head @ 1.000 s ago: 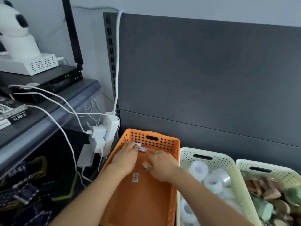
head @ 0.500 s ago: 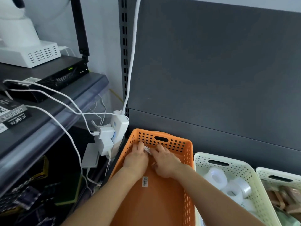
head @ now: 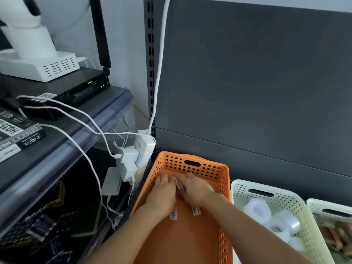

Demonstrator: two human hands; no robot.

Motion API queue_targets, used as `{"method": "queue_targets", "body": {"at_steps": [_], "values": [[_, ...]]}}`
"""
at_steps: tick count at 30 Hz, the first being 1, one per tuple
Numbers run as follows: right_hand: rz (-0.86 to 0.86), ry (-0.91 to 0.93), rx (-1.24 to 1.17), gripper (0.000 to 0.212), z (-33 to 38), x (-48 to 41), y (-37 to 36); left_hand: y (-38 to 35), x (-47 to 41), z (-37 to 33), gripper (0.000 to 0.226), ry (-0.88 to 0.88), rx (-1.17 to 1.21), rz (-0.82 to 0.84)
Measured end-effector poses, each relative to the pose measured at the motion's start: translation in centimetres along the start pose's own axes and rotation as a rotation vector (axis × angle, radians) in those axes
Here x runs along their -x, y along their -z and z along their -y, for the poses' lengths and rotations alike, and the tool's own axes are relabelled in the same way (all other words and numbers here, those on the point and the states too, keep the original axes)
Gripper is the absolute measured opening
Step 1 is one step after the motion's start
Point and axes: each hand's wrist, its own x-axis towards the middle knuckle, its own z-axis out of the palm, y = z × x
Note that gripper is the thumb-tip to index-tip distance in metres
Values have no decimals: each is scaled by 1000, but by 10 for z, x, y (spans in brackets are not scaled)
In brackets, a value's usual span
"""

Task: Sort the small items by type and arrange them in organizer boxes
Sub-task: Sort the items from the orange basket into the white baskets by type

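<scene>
An orange perforated basket stands on the shelf and both of my hands are inside it near its far wall. My left hand lies flat on the basket floor, fingers pointing at the far wall. My right hand is right beside it and pinches a small purple-and-clear packet that shows between the two hands. Two small white labels lie on the orange floor near my wrists. What is under my palms is hidden.
A cream basket with clear tape rolls stands to the right, then another cream basket with brown and green items. A white power strip with plugs and cables hangs left of the orange basket. A dark back panel rises behind.
My hands have drawn together at the far end of the orange basket, and the small packet now sits between them. The view has shifted right and down.
</scene>
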Motion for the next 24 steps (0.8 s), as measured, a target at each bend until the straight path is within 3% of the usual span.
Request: {"method": "queue_targets", "body": {"at_steps": [6, 10, 15, 24], "values": [[-57, -36, 11, 36, -2, 2, 3, 6, 3, 0, 18, 9, 28, 16], [-36, -97, 4, 43, -7, 6, 7, 8, 5, -4, 38, 29, 95, 92], [91, -105, 115, 32, -14, 16, 15, 8, 4, -8, 56, 27, 198, 160], [235, -114, 162, 53, -16, 34, 14, 9, 2, -11, 58, 68, 228, 298]]}}
